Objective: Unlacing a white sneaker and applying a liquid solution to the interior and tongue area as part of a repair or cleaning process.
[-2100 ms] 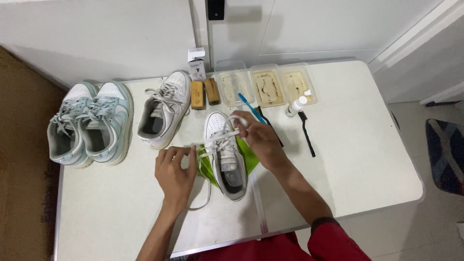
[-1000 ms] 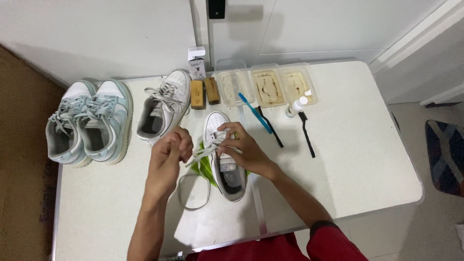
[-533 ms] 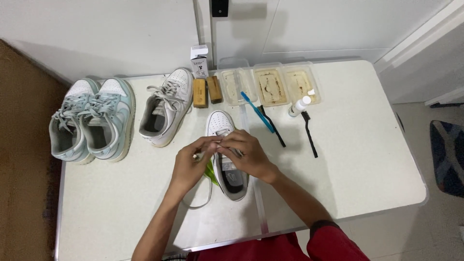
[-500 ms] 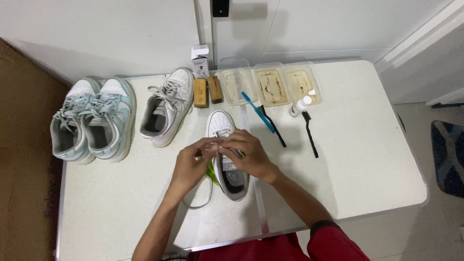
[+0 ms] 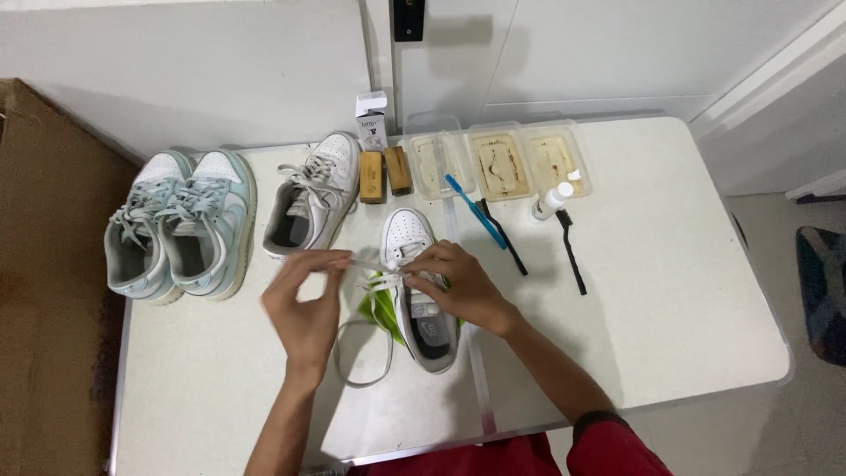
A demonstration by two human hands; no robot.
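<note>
1. Now my left hand (image 5: 304, 304) pinches the white lace (image 5: 363, 264) in its fingers; the lace runs taut to the white sneaker (image 5: 419, 291).
2. My right hand (image 5: 458, 286) grips that sneaker at its eyelets; it lies mid-desk (image 5: 670, 291) on a green cloth (image 5: 381, 310).

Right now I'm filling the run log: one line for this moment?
left hand: pulling white shoelace | right hand: on white sneaker | green cloth beneath
</note>
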